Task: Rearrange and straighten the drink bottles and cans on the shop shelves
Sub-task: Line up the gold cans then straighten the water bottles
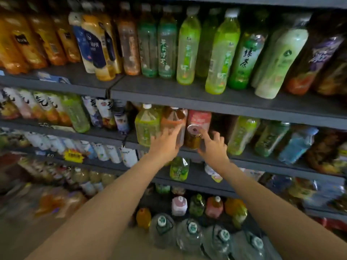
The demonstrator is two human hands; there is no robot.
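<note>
The left grip (166, 145) lies with straight, spread fingers flat against the front of a tall clear plastic bottle of brown tea (173, 121), pressing it rather than clasping it. The right grip (213, 147) is released too: its forefinger reaches out to the silver lid of a small glass jar of amber drink (193, 137), which stands just beside the brown bottle on the right, between the two hands, while the other fingers hang loosely curled and hold nothing. Both things stand on the second dark grey metal shelf (262, 162) from the top, near its front edge. Touching the brown bottle on the left is one pale green plastic bottle with a white cap (147, 125); behind the jar stands one pink-labelled bottle (200, 119). Further right on that shelf lean two green bottles and one blue one (298, 145). The shelf above (187, 91) carries at least seven green tea bottles in a row. On the floor stand four large clear water jugs (189, 239).
</note>
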